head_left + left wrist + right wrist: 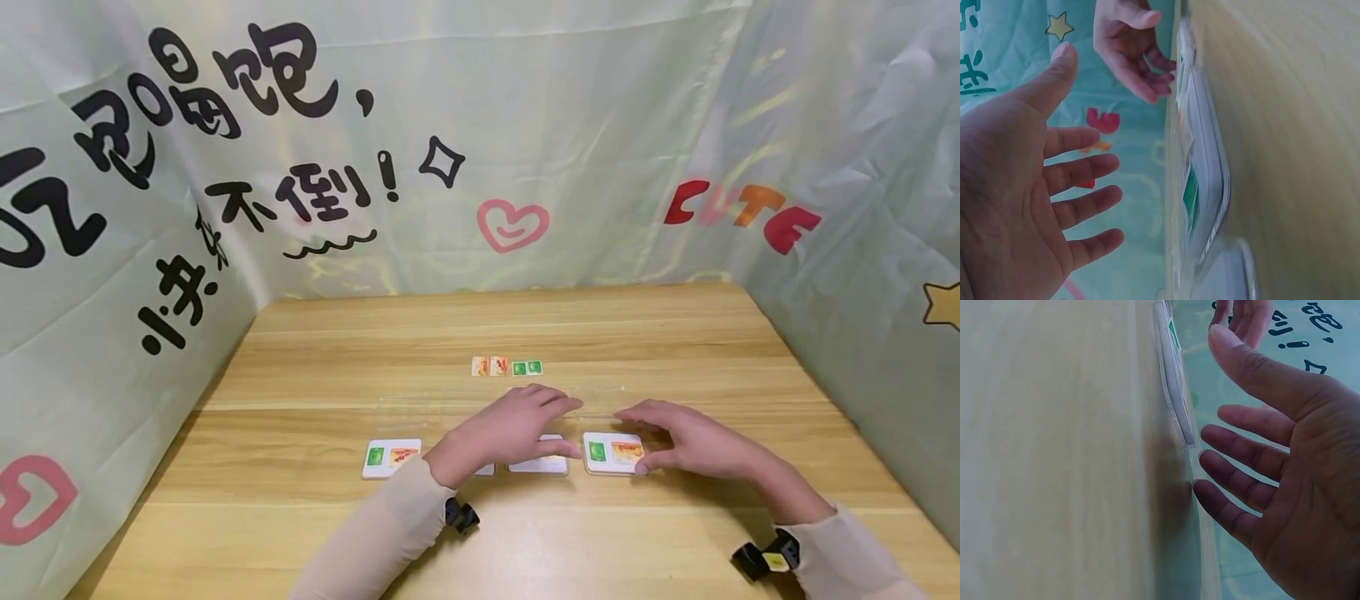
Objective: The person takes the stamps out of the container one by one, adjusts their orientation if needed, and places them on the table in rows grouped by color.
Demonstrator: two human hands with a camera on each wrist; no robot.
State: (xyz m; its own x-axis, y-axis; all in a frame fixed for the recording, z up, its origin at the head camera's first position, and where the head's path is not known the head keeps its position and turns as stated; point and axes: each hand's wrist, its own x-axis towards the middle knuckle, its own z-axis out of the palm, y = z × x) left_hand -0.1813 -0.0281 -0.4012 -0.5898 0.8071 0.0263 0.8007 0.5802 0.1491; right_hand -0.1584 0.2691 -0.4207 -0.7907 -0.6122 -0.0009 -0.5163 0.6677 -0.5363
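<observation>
Since both hands are empty, fingers loosely spread, nothing's gripped rn: the left hand [517,429] hangs over the middle of a row at lower centre of the head frame, the right hand [686,437] sits at the row's right end. The row = four white packs on the table [585,542]: leftmost pack [392,459], second pack [486,470] (mostly hidden), third pack [536,467] (part hidden), rightmost pack [613,457]. Just above them lie clear plastic pcs [403,411]; further up, centre, two orange cards [490,367] & two green cards [527,367].

Main risk, I'd say: the rightmost pack gets nudged out of line, b/c the right thumb is so near its lower right corner. Also poss.: the left palm or the black wrist camera [462,517] brushes the second or third pack, as the arm blocks the overhead look. The clear pcs barely show vs. the wood, so they'd be easy to catch by accident. Small cards prob. OK unless a fingertip drags them.

View diffs: head gives the full layout, but the thumb seems to overlap the rightmost pack; right wrist shows a gap btwn thumb & pack. Left wrist gives pack thickness edge-on, plus a small green-marked pc [1191,195] on top that looks tilted, so maybe loose and apt to slide; head shows it all flat. Whether the right little fingertip touches the table, can't tell.
</observation>
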